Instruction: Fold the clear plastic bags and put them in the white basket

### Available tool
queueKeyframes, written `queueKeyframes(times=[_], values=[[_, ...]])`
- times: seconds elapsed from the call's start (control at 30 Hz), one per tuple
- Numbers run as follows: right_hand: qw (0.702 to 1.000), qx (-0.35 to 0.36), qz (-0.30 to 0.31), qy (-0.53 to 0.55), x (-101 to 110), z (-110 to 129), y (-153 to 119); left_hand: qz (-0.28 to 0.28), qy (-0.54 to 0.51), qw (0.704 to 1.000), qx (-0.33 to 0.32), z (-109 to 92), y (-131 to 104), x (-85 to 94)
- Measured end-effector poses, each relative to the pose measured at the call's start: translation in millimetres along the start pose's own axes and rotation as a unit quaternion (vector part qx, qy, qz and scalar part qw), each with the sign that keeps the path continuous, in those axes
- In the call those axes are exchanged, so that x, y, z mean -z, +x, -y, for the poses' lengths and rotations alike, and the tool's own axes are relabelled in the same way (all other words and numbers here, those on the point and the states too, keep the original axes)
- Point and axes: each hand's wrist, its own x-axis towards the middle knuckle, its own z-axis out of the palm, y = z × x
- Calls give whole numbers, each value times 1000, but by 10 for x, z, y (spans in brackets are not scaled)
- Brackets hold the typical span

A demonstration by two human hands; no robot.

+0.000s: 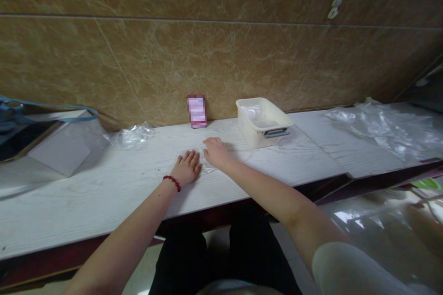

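My left hand [188, 166], with a red bead bracelet at the wrist, lies flat and palm down on the white table [138, 193], fingers slightly apart. Under and between the hands is a thin clear plastic piece [207, 167], hard to see against the white surface. My right hand [215, 151] rests at its right side with curled fingers; what its fingertips touch is too small to make out. Beyond the hands a phone [197, 111] leans upright against the wall. A cream plastic bin [265, 122] with clear plastic inside stands to the right of my right hand.
Crumpled clear plastic [133, 137] lies at the back left, beside a white box [65, 147] with a dark flat device and a blue strap. More clear plastic [391, 126] spreads over the right end. The table's front edge runs close to my legs.
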Motion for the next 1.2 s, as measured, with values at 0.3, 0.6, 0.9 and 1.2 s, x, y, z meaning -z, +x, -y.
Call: queueKeyframes(times=[0.3,0.6,0.9,1.2], values=[[994,-31,100,6,-399,108,-105,18,-3,999,38,-1,-34,6],[981,-149,116,-37,-224,-336,-84,20,4,994,107,293,-162,-16],[999,-35,36,-14,136,-515,-337,-36,4,999,10,68,-221,137],[956,271,79,-75,401,-370,-618,12,-45,997,-54,-174,-243,-4]])
